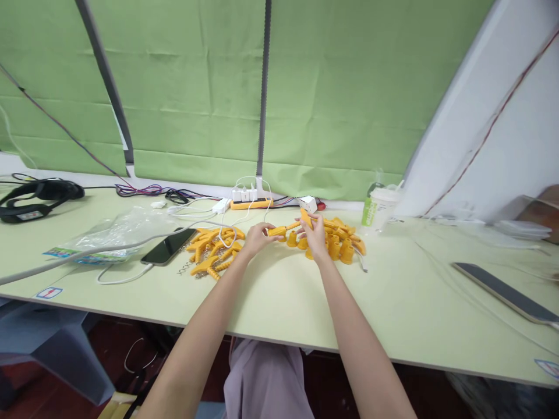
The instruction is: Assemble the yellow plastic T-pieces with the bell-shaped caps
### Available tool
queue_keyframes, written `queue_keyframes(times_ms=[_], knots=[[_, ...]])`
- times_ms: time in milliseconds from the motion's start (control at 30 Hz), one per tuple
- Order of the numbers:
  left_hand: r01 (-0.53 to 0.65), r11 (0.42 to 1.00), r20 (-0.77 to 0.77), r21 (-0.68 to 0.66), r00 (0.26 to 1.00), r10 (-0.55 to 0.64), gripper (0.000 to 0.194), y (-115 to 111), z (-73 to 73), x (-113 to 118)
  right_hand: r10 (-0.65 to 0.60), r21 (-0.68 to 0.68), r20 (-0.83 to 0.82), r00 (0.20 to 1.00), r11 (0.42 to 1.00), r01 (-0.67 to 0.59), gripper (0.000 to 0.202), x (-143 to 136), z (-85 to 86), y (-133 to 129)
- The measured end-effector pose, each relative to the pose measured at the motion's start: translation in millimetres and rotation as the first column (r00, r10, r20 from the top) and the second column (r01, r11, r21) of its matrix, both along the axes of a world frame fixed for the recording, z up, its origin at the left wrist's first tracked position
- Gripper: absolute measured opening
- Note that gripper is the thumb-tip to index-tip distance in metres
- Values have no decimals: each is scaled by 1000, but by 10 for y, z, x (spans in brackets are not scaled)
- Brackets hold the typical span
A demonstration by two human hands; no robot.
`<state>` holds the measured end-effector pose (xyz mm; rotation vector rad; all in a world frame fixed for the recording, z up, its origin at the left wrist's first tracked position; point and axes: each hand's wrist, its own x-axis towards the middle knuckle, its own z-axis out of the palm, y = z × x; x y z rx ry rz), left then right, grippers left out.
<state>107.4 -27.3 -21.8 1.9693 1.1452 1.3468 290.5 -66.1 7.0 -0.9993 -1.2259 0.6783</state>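
Note:
My left hand [257, 238] pinches a yellow plastic cup-shaped piece [276, 231] just above the table. Close by, my right hand [316, 237] grips a yellow plastic handle piece [305, 218], whose thin stem points left toward the cup-shaped piece. Whether the two parts touch is too small to tell. Below and right of my right hand stand several yellow cup-shaped pieces [334, 249], with more yellow parts [338, 224] heaped behind them. Left of my left hand lies a pile of yellow handle parts [209, 247], some with ridged stems and small metal springs or chains.
A power strip [251, 203] with white plugs and cables sits at the back. Left are a phone [168, 247], a clear plastic bag [117, 233] and headphones [39, 198]. A white cup [382, 208] and another phone [502, 290] are on the right.

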Motion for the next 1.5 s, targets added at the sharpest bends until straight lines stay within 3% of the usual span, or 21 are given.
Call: queue_keyframes(times_ms=[133,233,333,533,667,900,1100,1267,1500], knots=[[3,998,214,-65,977,11,44,10,52,-50,10,55,126,992,998,-18,39,-103,-6,-47],[48,991,402,-128,916,7,48,-7,124,-100,104,50,169,980,992,-114,32,-100,8,-77],[115,977,507,-182,862,-7,51,-13,161,-157,142,43,272,952,986,-160,39,-51,6,-80],[216,963,606,-160,791,-77,52,22,141,-191,-65,92,493,867,995,23,39,17,-52,-31],[330,927,695,-177,709,-120,42,43,142,-169,-169,110,477,863,985,133,28,16,-49,-20],[450,875,667,-178,709,-228,48,35,135,-218,-316,101,446,837,947,304,34,64,-25,27],[399,891,445,-215,852,-274,54,17,114,-297,-141,-9,294,945,989,150,42,78,-35,51],[416,894,438,-167,844,-311,54,82,49,-287,-80,39,248,965,997,73,37,10,5,-33],[428,893,490,-138,813,-314,57,141,7,-292,87,-31,211,974,996,-82,34,68,10,-8]])
